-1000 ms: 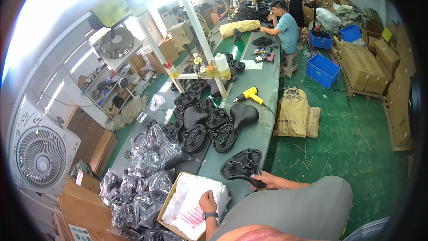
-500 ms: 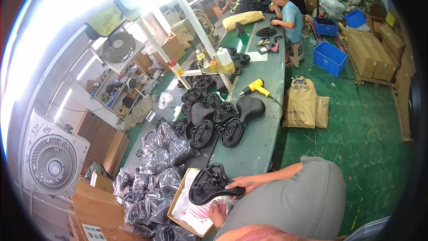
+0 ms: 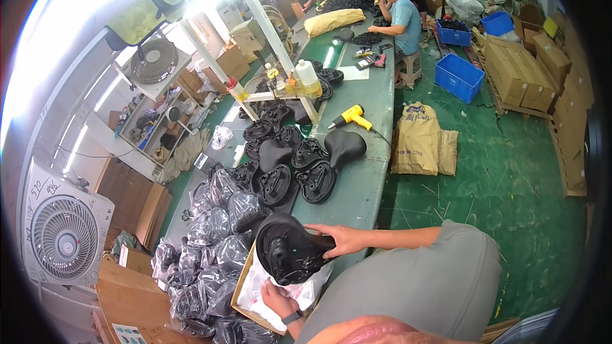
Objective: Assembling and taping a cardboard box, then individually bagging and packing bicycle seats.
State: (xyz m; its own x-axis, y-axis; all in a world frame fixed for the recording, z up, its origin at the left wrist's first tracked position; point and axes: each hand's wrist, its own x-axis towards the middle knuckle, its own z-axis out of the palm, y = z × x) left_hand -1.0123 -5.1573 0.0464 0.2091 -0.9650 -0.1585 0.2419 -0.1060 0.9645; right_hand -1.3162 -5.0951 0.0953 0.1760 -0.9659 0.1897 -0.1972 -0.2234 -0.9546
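A black bicycle saddle (image 3: 290,256) is tilted above the open box, its hollow underside toward me. My right hand (image 3: 341,241) is closed around its narrow nose. Just below the saddle, my left hand (image 3: 279,301), with a dark band at the wrist, has its fingers curled at thin clear-white plastic bags (image 3: 255,299). Part of those fingers' grip is hard to make out. The bags lie in a shallow cardboard box (image 3: 241,290) at the table's near end.
Bagged saddles (image 3: 217,229) are heaped left of the box. Unbagged saddles (image 3: 315,181) lie farther up the green table (image 3: 357,200), beside a yellow heat gun (image 3: 354,116). A seated co-worker (image 3: 403,22) is at the far right edge. Paper sacks (image 3: 417,143) and a blue crate (image 3: 459,78) stand on the floor.
The saddle has turned in my right hand and shifted slightly left, its wide end now upward. My left hand has moved left below it. The whole view has shifted a little.
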